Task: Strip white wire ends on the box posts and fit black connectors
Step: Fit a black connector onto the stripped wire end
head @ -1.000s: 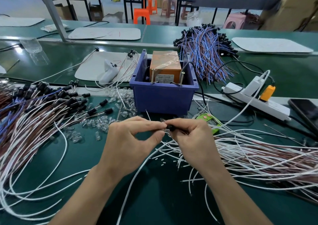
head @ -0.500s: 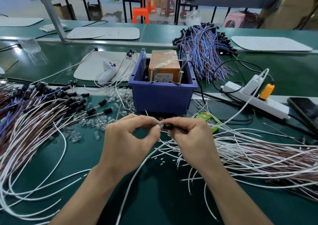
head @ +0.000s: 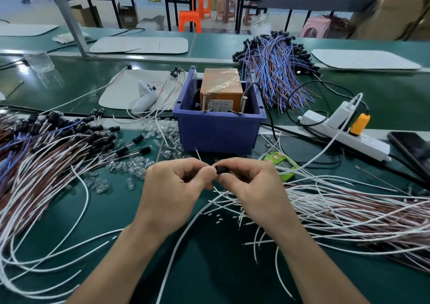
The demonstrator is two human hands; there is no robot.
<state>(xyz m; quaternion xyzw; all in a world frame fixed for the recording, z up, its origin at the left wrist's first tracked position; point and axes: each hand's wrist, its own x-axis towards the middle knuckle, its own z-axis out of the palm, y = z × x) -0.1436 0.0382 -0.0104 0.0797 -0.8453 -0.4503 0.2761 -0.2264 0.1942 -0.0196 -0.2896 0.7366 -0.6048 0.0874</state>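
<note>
The hands have drawn together, closing the gap. The left hand (head: 172, 189) pinches a white wire (head: 197, 153); the right hand (head: 251, 187) pinches the black connector (head: 219, 170), fingertips touching.

Cannot tell how the black connector (head: 219, 170) is fitted or what enters it, since mostly covered by the pinching fingertips of the left hand (head: 173, 192) and right hand (head: 252, 189). Cannot read the label (head: 221, 104) on the orange unit (head: 220, 86) inside the blue box (head: 216, 134); print too small. Note cut-off at the frame edges for the phone (head: 411, 151) at right and the wire bundle (head: 35, 164) at left.
</note>
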